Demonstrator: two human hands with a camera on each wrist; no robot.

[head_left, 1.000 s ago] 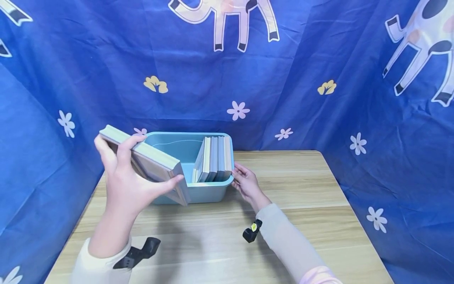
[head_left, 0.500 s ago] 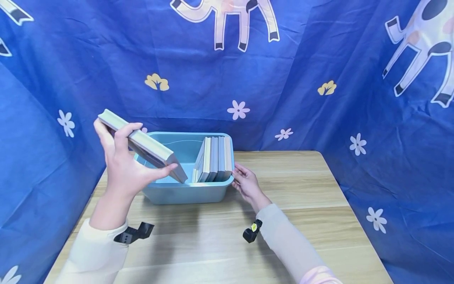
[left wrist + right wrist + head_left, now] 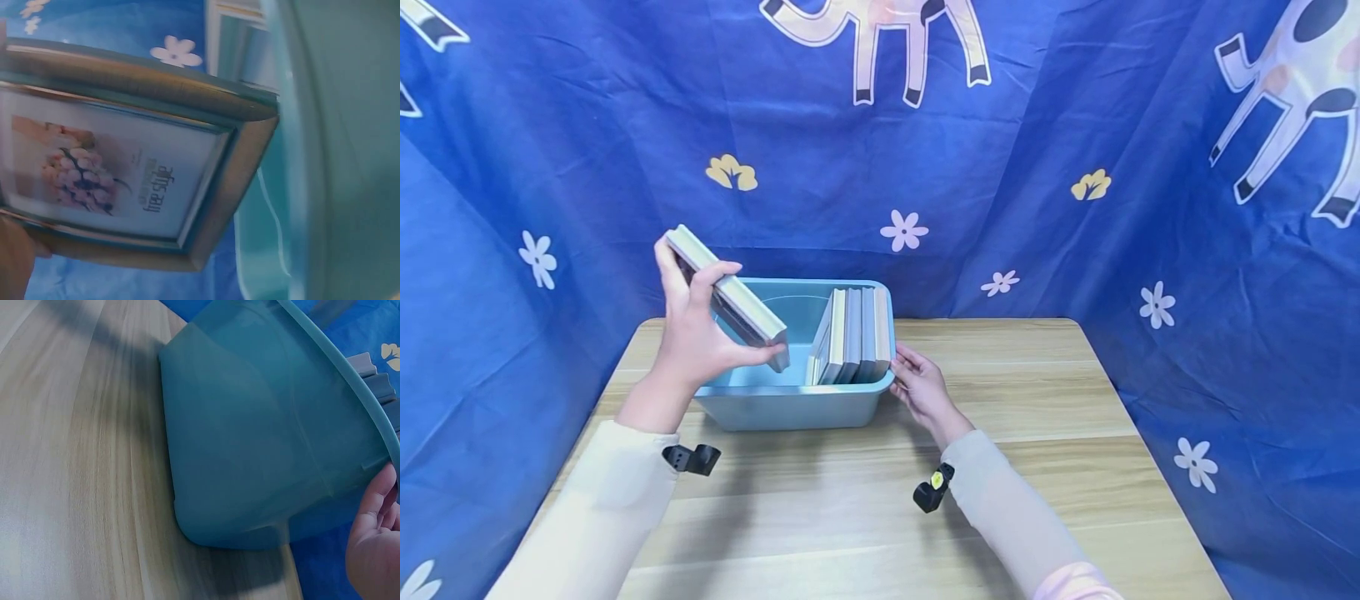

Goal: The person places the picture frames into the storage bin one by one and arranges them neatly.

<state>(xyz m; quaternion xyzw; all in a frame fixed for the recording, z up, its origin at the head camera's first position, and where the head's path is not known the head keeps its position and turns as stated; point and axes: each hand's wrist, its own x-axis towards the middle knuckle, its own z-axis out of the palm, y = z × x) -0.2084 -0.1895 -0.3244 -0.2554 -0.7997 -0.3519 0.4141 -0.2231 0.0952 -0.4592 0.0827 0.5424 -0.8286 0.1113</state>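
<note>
My left hand (image 3: pixel 694 333) grips a picture frame (image 3: pixel 741 302) by its edges, thumb at the near end and fingers at the far end. The frame is tilted above the left part of a light blue plastic bin (image 3: pixel 797 412). In the left wrist view, the picture frame (image 3: pixel 147 69) shows a brownish-gold border and a flower picture with the words "free style". Several more picture frames (image 3: pixel 853 333) stand on edge, packed against the bin's right end. My right hand (image 3: pixel 923 390) holds the bin's right rim, its thumb (image 3: pixel 381 484) just under the lip.
The bin stands at the back of a wood-grain table (image 3: pixel 1000 467). A blue curtain (image 3: pixel 820 192) with cows and flowers hangs close behind it and along both sides. Each wrist carries a small black camera (image 3: pixel 692 458).
My left hand has carried the picture frame rightward and farther back, from in front of the bin's left side to over its inside. The right hand and the bin have kept their place.
</note>
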